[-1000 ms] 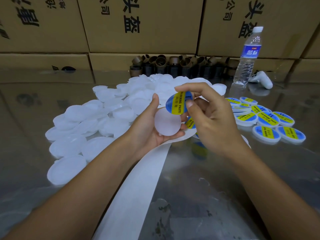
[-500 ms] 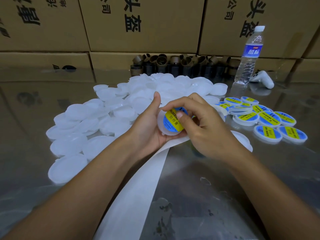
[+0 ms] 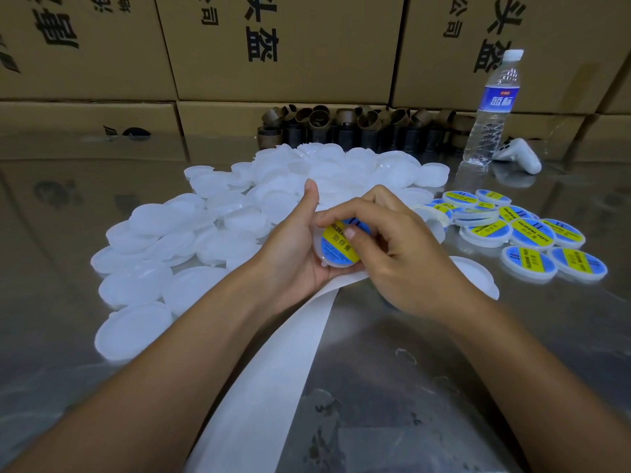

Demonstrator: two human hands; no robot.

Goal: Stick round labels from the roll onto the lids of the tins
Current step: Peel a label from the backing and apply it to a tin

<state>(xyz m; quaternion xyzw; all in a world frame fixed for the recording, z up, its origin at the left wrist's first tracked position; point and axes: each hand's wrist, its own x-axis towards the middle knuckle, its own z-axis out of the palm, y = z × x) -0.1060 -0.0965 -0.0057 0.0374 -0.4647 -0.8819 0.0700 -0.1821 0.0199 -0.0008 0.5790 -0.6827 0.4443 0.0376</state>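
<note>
My left hand cups a white round lid from below, thumb up. A blue and yellow round label lies on that lid. My right hand is over it, thumb and forefinger pressing on the label. A white strip of label backing paper runs from under my hands down to the lower edge. Several unlabelled white lids are heaped at left and behind. Several labelled lids lie at right.
The table is shiny metal. A water bottle stands at the back right, with a white handheld device beside it. Brown cardboard roll cores line the back. Cardboard boxes form a wall behind.
My right hand brought the label down from above the lid onto it and now presses it flat. The left hand has tilted the lid a little toward me.
</note>
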